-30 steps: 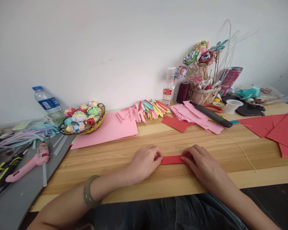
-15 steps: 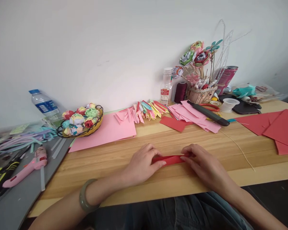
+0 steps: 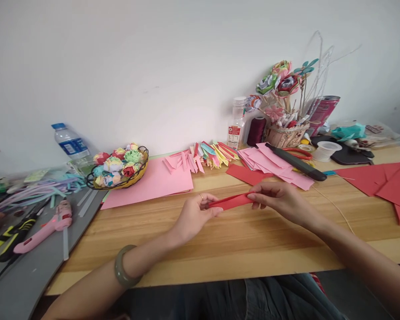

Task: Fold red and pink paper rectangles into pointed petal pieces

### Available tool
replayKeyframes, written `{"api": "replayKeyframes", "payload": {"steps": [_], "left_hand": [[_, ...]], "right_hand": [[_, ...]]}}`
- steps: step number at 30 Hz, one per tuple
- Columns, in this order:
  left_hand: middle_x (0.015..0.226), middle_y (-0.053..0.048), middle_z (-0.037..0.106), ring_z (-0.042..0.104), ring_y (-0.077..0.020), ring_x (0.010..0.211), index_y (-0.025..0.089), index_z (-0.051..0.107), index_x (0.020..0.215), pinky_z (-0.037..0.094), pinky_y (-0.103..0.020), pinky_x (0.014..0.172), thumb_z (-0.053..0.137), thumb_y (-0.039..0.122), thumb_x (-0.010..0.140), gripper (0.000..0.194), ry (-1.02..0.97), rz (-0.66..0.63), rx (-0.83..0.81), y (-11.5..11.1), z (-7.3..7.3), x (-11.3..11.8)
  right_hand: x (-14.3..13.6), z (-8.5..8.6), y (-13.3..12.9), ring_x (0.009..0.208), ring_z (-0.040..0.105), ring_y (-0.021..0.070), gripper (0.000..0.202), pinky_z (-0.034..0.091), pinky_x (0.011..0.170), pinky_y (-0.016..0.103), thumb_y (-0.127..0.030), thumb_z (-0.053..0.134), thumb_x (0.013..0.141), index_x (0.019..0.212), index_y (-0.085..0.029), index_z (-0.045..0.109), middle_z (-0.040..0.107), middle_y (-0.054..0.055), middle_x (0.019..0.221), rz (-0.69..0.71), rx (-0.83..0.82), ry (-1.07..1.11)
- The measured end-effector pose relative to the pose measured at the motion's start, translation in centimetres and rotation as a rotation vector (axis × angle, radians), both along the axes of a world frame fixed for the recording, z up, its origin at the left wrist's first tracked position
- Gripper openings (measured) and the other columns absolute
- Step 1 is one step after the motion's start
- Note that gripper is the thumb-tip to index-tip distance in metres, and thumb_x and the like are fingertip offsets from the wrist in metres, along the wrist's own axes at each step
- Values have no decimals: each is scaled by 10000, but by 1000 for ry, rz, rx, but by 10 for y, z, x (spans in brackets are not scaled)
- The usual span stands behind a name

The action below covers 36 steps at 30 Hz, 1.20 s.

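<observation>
the left hand [image 3: 192, 216] pinches 1 end of a folded red paper strip [image 3: 234, 202], the right hand [image 3: 284, 200] the other. the strip is right of the pink sheet [image 3: 160, 186]; a basket [image 3: 135, 178] sits on that sheet's left end.

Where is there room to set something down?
One bare patch runs from the held red paper to the near edge of the table, between left forearm and right forearm. Another lies between the pink sheets, grey mat and left forearm. The back right, around the flower basket, is crowded; so is the mat.
</observation>
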State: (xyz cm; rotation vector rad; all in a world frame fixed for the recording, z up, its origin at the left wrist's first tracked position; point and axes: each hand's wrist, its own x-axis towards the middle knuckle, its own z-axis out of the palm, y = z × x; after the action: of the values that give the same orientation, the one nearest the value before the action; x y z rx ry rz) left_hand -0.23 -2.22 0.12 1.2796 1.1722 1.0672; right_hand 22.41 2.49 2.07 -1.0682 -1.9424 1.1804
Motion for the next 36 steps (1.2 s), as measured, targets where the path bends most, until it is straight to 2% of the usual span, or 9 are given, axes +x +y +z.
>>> {"api": "replayKeyframes", "payload": {"steps": [6,12,15,20,27,36], "left_hand": [[634,1,646,587,-117,600,132,621,685,456,-234,612,799,300,513,299,-82,121,-48,5,2,-2],[607,-4,647,583,-121,583,136,640,648,459,-235,590,805,311,510,277,-93,193,-6,1,6,-2],[607,-8,651,573,-119,576,141,649,627,449,-228,574,799,305,523,246,-63,209,56,0,6,-3],[599,-5,650,558,-106,561,144,662,616,432,-209,550,775,278,562,184,-28,202,123,-2,6,-5],[617,-19,661,572,-119,575,142,673,630,450,-218,561,758,271,598,157,18,173,194,-4,6,-8],[644,-23,667,582,-119,593,144,670,649,463,-215,570,738,270,642,143,46,125,228,-7,10,-10]], "right_hand": [[-2,-3,6,591,618,161,355,503,572,282,-513,645,713,788,-166,664,660,36,642,-40,45,60],[0,-2,3,573,628,158,276,495,546,264,-452,648,738,765,-178,657,664,31,641,-33,140,78],[1,0,3,575,618,154,247,471,529,256,-428,623,771,740,-186,657,668,31,637,-32,252,32],[5,-1,2,618,615,149,210,461,554,246,-386,599,804,734,-195,652,676,21,655,-11,388,-8],[9,-5,0,651,613,139,180,458,585,236,-349,569,836,766,-196,634,674,12,689,10,428,-26],[7,-1,-1,643,593,136,175,445,579,236,-332,556,847,763,-194,623,656,13,688,19,480,-37]]}}
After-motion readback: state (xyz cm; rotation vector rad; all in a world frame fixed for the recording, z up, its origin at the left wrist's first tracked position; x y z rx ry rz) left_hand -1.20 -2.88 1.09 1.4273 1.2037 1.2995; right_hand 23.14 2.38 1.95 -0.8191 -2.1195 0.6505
